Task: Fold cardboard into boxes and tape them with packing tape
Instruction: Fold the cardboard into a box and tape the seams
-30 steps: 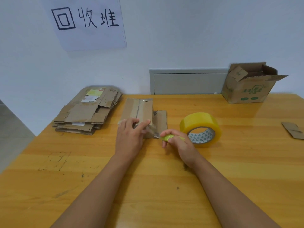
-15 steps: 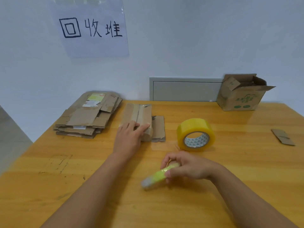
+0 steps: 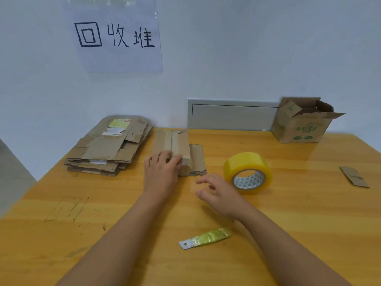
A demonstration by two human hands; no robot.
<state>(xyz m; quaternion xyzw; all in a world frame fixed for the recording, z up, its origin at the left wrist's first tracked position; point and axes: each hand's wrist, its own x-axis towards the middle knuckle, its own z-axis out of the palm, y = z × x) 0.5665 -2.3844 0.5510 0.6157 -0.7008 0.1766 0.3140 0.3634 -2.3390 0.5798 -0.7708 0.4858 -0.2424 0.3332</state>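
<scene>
Left hand presses flat on the taped box, whose long axis runs away from the person; right hand hovers empty, fingers loose, nearer the tape roll on its right

There is one view only, from a wide-angle camera on the person's head. It looks forward and down over the tabletop toward the wall behind it. Both forearms enter from the bottom edge and run away from the lens, so the hands sit near the middle of the picture, close to the camera. The tabletop's far edge meets the wall about halfway up; the upper half shows wall and a paper sign. The left tabletop edge slants across the lower left corner, with floor beyond it. Straight lines bow slightly toward the borders.
</scene>
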